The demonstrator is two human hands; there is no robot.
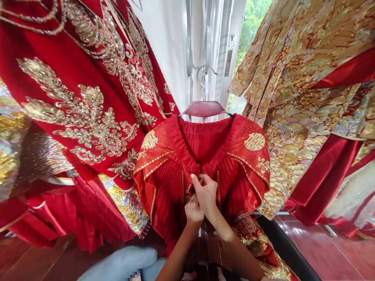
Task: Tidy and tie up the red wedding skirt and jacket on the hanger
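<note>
A red pleated skirt [168, 183] with glittering, gold-trimmed panels hangs by its waistband from a dark red clip hanger [203, 109]. The waistband dips in a V at the front. Just below that dip, my right hand [206, 190] pinches the red fabric, its fingers closed together. My left hand [193, 210] sits slightly lower and touches the right one. Its fingers are curled closed around something hidden by the hand, probably the skirt's front edge, though I cannot make it out.
Red garments with silver-gold embroidery [96, 113] hang at left. A gold patterned robe [290, 101] hangs at right. Behind the hanger stand a white door frame [215, 50] and pale curtain. Reddish floor tiles [331, 249] lie below, beside a dark bin-like edge [290, 249].
</note>
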